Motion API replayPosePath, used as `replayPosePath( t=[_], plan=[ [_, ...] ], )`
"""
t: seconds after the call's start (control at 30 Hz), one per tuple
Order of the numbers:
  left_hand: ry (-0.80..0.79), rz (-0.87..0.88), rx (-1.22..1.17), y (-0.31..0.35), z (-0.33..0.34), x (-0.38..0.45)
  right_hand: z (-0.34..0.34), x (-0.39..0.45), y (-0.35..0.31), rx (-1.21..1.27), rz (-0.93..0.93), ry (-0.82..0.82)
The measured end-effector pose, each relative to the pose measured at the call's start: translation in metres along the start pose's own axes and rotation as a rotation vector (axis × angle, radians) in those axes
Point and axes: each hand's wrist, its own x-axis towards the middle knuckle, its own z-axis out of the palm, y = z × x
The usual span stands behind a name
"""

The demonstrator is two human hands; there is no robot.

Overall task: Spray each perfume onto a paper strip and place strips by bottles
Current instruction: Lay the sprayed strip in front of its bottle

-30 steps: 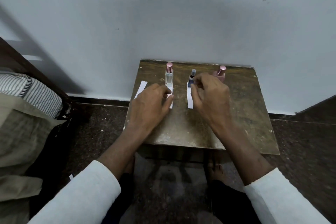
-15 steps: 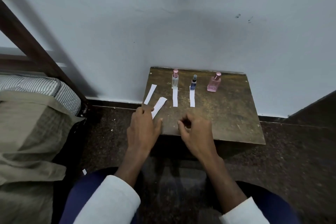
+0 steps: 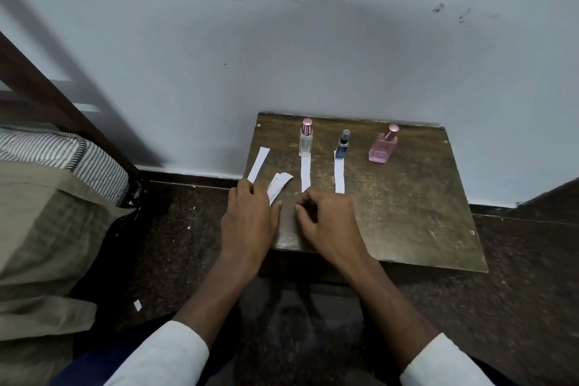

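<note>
Three perfume bottles stand in a row at the back of a small wooden table: a clear bottle with a pink cap, a small blue bottle, and a pink bottle. One paper strip lies in front of the clear bottle, another strip in front of the blue one. A single strip and a small stack of strips lie at the left. My left hand rests flat, fingertips touching the stack. My right hand rests near the front edge with fingers curled, empty.
The table stands against a pale wall. A bed with a striped mattress and a dark wooden frame is at the left. A paper scrap lies on the dark floor.
Both hands drew back from the bottles to the table's front edge. The strips by the clear and blue bottles came into full view. The camera view shifted.
</note>
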Motion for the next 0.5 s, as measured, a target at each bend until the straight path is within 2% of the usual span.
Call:
replayPosePath(
  t=[0.4, 0.5],
  plan=[
    [0.052, -0.046, -0.005, -0.010, -0.014, 0.011, 0.014, 0.011, -0.001, 0.030, 0.055, -0.012],
    [0.072, -0.065, -0.038, -0.012, -0.016, 0.011, 0.016, 0.013, -0.006, 0.122, 0.111, 0.017]
  ],
)
